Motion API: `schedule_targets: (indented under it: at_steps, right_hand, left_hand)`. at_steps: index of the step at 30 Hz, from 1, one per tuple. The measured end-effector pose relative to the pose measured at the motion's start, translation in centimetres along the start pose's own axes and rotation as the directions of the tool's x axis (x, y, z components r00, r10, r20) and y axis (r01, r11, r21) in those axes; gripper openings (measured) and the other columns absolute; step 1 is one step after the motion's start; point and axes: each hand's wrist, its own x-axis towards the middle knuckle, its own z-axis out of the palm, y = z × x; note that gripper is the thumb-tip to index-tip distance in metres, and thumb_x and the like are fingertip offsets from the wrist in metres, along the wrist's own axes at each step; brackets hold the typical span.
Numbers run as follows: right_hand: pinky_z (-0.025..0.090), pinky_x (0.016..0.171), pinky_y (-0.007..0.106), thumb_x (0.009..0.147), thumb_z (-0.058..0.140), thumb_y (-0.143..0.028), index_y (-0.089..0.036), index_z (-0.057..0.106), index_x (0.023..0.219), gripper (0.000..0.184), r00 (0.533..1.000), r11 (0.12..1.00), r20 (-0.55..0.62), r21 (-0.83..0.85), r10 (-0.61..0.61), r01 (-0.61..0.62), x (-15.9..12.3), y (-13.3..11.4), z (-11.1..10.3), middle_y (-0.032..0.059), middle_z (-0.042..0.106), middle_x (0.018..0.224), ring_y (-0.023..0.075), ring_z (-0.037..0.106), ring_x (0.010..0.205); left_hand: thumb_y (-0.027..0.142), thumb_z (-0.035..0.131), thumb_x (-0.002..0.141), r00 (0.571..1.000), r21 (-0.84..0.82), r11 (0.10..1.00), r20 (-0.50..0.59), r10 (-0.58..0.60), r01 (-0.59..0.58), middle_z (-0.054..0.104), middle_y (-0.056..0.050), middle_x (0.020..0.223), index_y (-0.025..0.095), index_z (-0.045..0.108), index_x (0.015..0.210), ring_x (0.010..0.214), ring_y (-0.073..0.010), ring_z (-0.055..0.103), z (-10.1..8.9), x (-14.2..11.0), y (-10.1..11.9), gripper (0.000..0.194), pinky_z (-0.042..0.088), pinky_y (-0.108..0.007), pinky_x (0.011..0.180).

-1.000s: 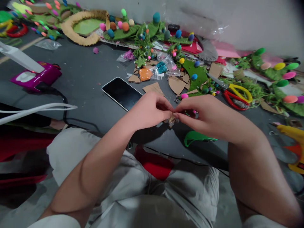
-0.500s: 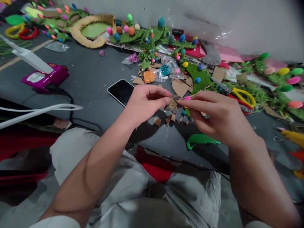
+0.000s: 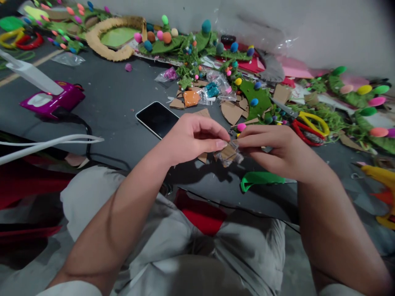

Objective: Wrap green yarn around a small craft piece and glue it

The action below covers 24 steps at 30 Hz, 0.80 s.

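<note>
My left hand (image 3: pixel 193 137) and my right hand (image 3: pixel 271 149) meet above the dark floor mat, both pinched on a small clear plastic bag of brown cardboard bits (image 3: pixel 228 153) held between their fingertips. A pink-tipped pin or ball (image 3: pixel 241 127) shows just above my right fingers. A black phone (image 3: pixel 157 119) lies flat just beyond my left hand. A green felt piece (image 3: pixel 261 179) lies under my right wrist.
Red and yellow scissors (image 3: pixel 308 125) lie to the right. A magenta glue gun (image 3: pixel 51 100) with a cable sits at left. Cardboard scraps (image 3: pixel 232 111), green felt shapes with coloured pom-poms (image 3: pixel 203 39) and small bags line the wall. A yellow tool (image 3: pixel 382 176) lies at far right.
The hands drew apart half a second ago, showing loose cardboard bits below, then came back together. Both now pinch the small clear bag a little lower.
</note>
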Motion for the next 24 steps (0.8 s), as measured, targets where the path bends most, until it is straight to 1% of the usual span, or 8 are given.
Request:
schedule_targets:
  at_steps: [2,5,10,13,16,18,21,24]
  right_hand:
    - [0.048,0.071,0.030,0.096,0.055,-0.015,-0.028,0.080,0.108,0.030,0.998,0.999,0.048,0.039,0.035,-0.037,0.1,0.3,0.0,0.0025,0.073,0.091,0.0159,0.064,0.077]
    - [0.049,0.071,0.028,0.095,0.057,-0.016,-0.026,0.078,0.114,0.030,0.989,0.993,0.086,0.017,0.119,-0.121,0.2,0.6,0.3,0.0010,0.077,0.094,0.0149,0.067,0.077]
    - [0.040,0.065,0.028,0.097,0.059,-0.027,-0.019,0.076,0.096,0.018,0.982,0.973,0.082,-0.176,0.167,-0.151,0.6,0.3,0.8,0.0039,0.072,0.084,0.0151,0.060,0.071]
    - [0.037,0.063,0.027,0.096,0.059,-0.026,-0.018,0.073,0.091,0.017,0.969,0.958,0.081,-0.190,0.235,-0.216,1.0,-0.1,0.9,0.0030,0.069,0.080,0.0141,0.056,0.069]
    - [0.036,0.057,0.026,0.094,0.063,-0.028,-0.019,0.069,0.082,0.017,0.940,0.942,0.077,-0.083,0.332,-0.326,1.4,-0.5,0.9,0.0003,0.065,0.072,0.0120,0.053,0.063]
    - [0.035,0.053,0.026,0.093,0.065,-0.030,-0.019,0.066,0.075,0.021,0.923,0.925,0.064,-0.005,0.380,-0.380,1.6,-0.9,0.9,-0.0009,0.061,0.067,0.0109,0.051,0.059]
    - [0.034,0.050,0.025,0.094,0.066,-0.032,-0.019,0.064,0.071,0.027,0.918,0.916,0.058,0.058,0.393,-0.396,1.9,-1.4,1.1,-0.0018,0.058,0.063,0.0100,0.048,0.057]
    - [0.035,0.049,0.025,0.095,0.066,-0.031,-0.019,0.067,0.074,0.024,0.928,0.927,0.053,0.058,0.369,-0.372,1.8,-1.7,1.2,-0.0016,0.060,0.063,0.0100,0.049,0.056]
  left_hand:
    - [0.013,0.080,0.078,0.997,0.083,0.997,0.083,0.003,-0.010,0.077,0.000,0.076,0.018,0.081,0.086,0.067,-0.0108,0.069,0.1,-0.2,0.3,0.010,0.055,-0.020,0.063]
    - [0.013,0.077,0.080,0.991,0.165,0.986,0.131,-0.015,-0.006,0.079,-0.001,0.081,0.018,0.081,0.088,0.073,-0.0126,0.073,0.6,-0.3,0.6,0.010,0.059,-0.022,0.070]
    - [0.015,0.075,0.081,0.987,0.221,0.975,0.146,-0.065,0.032,0.081,-0.002,0.084,0.018,0.080,0.086,0.080,-0.0164,0.077,1.4,-0.1,0.2,0.009,0.062,-0.027,0.078]
    - [0.016,0.073,0.081,0.990,0.272,0.962,0.127,-0.066,0.029,0.081,-0.002,0.084,0.018,0.079,0.087,0.078,-0.0174,0.075,1.7,-0.1,0.0,0.009,0.061,-0.030,0.074]
    - [0.017,0.071,0.081,0.993,0.328,0.944,0.104,-0.062,0.025,0.078,-0.003,0.081,0.017,0.076,0.086,0.074,-0.0167,0.072,2.0,0.0,-0.1,0.007,0.057,-0.030,0.070]
    - [0.017,0.072,0.078,0.997,0.322,0.946,0.054,-0.062,0.041,0.074,-0.003,0.079,0.017,0.069,0.086,0.072,-0.0157,0.070,2.2,0.1,-0.2,0.009,0.054,-0.028,0.066]
    - [0.015,0.073,0.075,0.997,0.257,0.963,-0.028,-0.076,0.081,0.069,0.000,0.078,0.020,0.055,0.091,0.069,-0.0137,0.065,2.4,0.2,-0.6,0.025,0.049,-0.025,0.060]
    - [0.013,0.072,0.075,0.994,0.181,0.978,-0.044,-0.097,0.104,0.066,0.002,0.076,0.022,0.049,0.095,0.065,-0.0114,0.061,2.3,0.2,-1.0,0.032,0.046,-0.023,0.056]
